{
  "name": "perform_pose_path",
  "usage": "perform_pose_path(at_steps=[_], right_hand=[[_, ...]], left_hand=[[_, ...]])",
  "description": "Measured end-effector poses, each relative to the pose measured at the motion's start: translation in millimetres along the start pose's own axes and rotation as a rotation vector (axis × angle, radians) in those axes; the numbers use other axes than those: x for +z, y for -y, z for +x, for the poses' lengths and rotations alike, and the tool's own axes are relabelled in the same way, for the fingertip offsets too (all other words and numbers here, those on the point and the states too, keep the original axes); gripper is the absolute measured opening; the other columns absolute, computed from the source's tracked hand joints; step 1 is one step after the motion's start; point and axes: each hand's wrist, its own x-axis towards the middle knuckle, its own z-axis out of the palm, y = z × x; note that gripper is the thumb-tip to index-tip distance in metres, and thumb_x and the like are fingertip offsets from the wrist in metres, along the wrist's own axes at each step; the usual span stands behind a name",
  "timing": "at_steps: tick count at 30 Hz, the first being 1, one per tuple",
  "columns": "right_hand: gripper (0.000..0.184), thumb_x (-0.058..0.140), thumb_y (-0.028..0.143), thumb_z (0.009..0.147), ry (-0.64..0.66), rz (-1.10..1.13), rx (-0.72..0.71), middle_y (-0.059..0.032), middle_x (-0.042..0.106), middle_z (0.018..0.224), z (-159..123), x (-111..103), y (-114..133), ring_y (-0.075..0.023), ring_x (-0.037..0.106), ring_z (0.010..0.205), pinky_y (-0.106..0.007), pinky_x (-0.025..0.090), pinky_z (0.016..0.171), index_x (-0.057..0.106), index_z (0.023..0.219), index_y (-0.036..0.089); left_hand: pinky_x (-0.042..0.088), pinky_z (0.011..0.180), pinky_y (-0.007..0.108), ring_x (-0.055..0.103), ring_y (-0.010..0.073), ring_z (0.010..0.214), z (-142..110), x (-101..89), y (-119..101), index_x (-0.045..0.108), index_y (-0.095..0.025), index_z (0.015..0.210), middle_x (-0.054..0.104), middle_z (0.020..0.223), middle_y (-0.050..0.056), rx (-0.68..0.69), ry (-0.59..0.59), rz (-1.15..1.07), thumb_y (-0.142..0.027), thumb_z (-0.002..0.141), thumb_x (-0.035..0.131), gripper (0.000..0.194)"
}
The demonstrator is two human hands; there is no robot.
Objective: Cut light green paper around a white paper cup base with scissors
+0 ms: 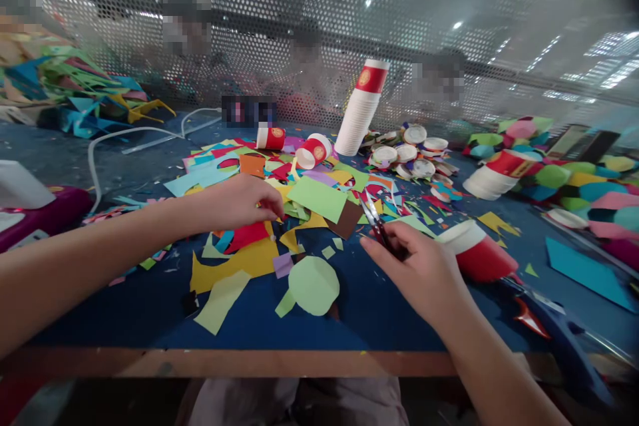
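My right hand (422,266) grips a pair of scissors (377,219) with dark red handles, the metal blades pointing up and away over the paper pile. Over the left part of the pile, my left hand (244,203) has its fingers curled downward and closed; whatever is between them is hidden. Between the hands lie a light green paper rectangle (318,198) and a brown paper piece (348,219). Nearer to me rests a rounded pale green paper piece (313,285), beside a yellow cut-out sheet (239,263) and a pale green strip (222,299).
A tall, leaning stack of paper cups (362,110) stands behind the scraps. A red-and-white cup (476,249) lies by my right forearm, near a blue glue gun (564,333). Decorated discs (414,135) are heaped at the back. A white cable (92,160) curves at left.
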Motion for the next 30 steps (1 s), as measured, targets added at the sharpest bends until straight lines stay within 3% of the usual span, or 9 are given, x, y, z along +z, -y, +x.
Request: perform_pose_path(at_steps=[5,9,15,30], right_hand=[[0.041,0.059,0.061,0.083,-0.006,0.018,-0.007,0.0034,0.045,0.062,-2,0,0,-0.0134,0.040,0.055,-0.028,0.033,0.053,0.056,0.072,0.022],[0.039,0.060,0.058,0.083,-0.018,0.021,-0.012,0.0036,0.044,0.061,-4,0,1,-0.0133,0.040,0.055,-0.028,0.032,0.054,0.053,0.070,0.022],[0.039,0.058,0.058,0.083,0.005,0.033,-0.014,0.0037,0.043,0.059,-3,1,5,-0.0139,0.040,0.056,-0.029,0.033,0.055,0.054,0.069,0.022],[0.038,0.059,0.057,0.083,0.035,0.041,-0.006,0.0038,0.045,0.059,-4,0,7,-0.0131,0.042,0.053,-0.028,0.033,0.052,0.058,0.071,0.021]], left_hand=[[0.047,0.085,0.023,0.067,0.0167,0.098,-11,4.8,-22,0.081,-0.028,0.101,0.074,0.106,0.001,0.201,0.011,-0.026,-0.026,0.093,0.068,0.015],[0.044,0.089,0.027,0.062,0.0188,0.103,-12,16.9,-32,0.082,-0.031,0.108,0.070,0.108,0.005,0.304,0.007,0.036,-0.012,0.095,0.058,0.033],[0.044,0.082,0.031,0.061,0.0230,0.099,-8,22.3,-27,0.080,-0.023,0.108,0.069,0.107,0.008,0.226,-0.047,0.093,-0.027,0.095,0.068,0.018],[0.043,0.081,0.027,0.061,0.0192,0.094,3,15.3,-33,0.072,-0.019,0.090,0.065,0.097,0.003,0.146,0.079,-0.072,-0.018,0.086,0.073,0.004]])
